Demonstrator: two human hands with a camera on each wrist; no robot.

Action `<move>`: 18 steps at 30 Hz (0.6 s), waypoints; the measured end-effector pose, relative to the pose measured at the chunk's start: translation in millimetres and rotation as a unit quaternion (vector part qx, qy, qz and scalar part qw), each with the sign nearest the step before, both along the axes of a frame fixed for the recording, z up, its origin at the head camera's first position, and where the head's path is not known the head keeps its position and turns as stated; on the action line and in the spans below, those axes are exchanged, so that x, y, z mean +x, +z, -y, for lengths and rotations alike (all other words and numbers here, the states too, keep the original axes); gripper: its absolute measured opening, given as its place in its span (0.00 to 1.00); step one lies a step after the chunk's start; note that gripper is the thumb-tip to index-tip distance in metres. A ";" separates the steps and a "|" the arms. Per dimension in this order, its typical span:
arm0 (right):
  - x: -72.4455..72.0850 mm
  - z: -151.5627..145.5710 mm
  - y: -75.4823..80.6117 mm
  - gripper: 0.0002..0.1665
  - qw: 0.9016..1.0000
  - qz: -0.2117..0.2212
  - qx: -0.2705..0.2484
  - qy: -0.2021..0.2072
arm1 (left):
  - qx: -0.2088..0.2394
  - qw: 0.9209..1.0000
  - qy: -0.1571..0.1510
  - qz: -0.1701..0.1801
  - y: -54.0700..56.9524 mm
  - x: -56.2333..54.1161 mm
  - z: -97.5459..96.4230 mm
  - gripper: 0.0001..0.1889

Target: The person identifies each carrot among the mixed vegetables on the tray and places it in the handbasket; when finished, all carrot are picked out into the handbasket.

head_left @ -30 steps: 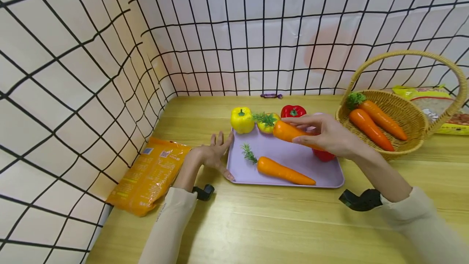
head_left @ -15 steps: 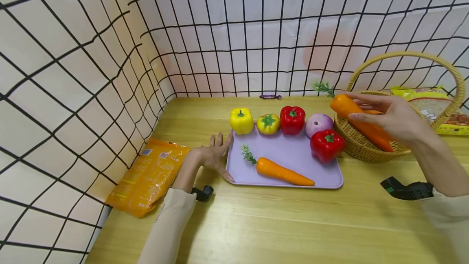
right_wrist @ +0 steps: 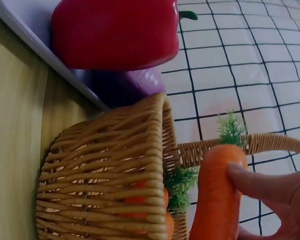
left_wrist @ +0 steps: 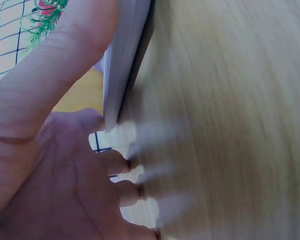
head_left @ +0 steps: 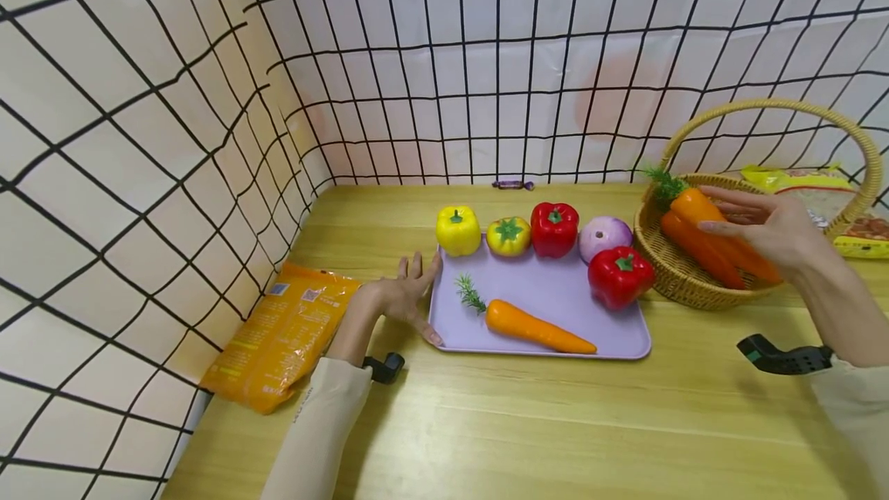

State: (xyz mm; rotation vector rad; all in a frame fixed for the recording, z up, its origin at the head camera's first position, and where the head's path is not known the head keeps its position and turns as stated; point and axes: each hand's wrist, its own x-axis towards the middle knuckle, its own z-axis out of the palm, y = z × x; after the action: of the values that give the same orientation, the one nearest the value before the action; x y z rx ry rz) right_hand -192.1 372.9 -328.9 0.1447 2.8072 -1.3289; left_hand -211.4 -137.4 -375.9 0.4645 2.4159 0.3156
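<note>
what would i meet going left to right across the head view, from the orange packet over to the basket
Orange packet, left hand, yellow pepper, small yellow fruit with a green top, back red pepper, purple onion, basket.

Apparently a staged recording booth: black-gridded white sheeting point(head_left: 517, 68) stands behind and left of the wooden counter point(head_left: 521, 423), with black devices point(head_left: 785, 358) on wrists point(head_left: 356, 326) above it.
</note>
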 end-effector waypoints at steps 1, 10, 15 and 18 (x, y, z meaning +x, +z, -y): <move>-0.2 -2.7 -1.5 0.41 1.000 0.005 0.003 -0.005 | 0.000 1.000 0.001 0.001 0.0 0.4 -0.1 0.77; -4.4 -10.9 -8.5 0.46 0.998 0.038 -0.026 -0.038 | -0.001 1.000 -0.002 0.000 1.1 -0.3 0.1 0.77; -8.4 -3.3 -12.8 0.37 0.998 0.027 -0.027 -0.050 | -0.002 1.000 -0.003 0.002 0.7 -1.0 0.7 0.76; -10.6 2.5 -15.8 0.28 0.998 0.020 -0.031 -0.052 | 0.000 1.000 -0.002 0.004 0.6 -1.5 1.1 0.76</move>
State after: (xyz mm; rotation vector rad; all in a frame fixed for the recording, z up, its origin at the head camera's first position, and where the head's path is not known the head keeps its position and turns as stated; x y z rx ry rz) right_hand -202.7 370.4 -344.7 0.3152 2.7562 -1.4151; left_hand -213.0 -138.6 -375.2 0.4665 2.4069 0.3142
